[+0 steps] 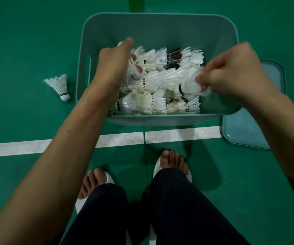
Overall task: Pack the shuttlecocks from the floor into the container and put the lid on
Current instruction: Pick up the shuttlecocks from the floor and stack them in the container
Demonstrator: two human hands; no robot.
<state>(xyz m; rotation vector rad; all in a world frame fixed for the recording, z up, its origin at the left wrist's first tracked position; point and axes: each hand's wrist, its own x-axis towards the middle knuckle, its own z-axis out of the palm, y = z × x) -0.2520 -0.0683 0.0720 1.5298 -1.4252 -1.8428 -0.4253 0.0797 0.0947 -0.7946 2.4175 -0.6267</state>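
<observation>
head view: one camera looking down past both forearms at the green floor [19, 41].
container: teal tub [160, 15], open on top, standing just beyond the white line [36, 145].
pile: white shuttlecocks [153, 101] lying every which way across the tub's bottom.
left hand: left hand [114, 62] is low over the tub's left half, fingers curled round the feathers of a held shuttlecock [134, 69]. a white cork pokes out past the knuckles toward the far wall.
right hand: right hand [231, 71] is over the tub's near right corner, fingertips pinching the skirt of a second shuttlecock [188, 87]. its cork points left, toward the tub's middle.
stray shuttlecock: stray shuttlecock [58, 85] lies on the floor outside the tub's left wall, near the handle slot but apart from it.
long axis: cork toward the person and a little right, feathers away and left.
nearer hand: the left, i'd say. the stray lies out to that hand's own side, with the tub wall between.
lid: lid [245, 128] lies flat on the floor just beside the tub's right wall, partly behind the right forearm and closer to the right hand.
stage: nearly packed, by my reckoning. two to let go, one to fetch, then the lid.
</observation>
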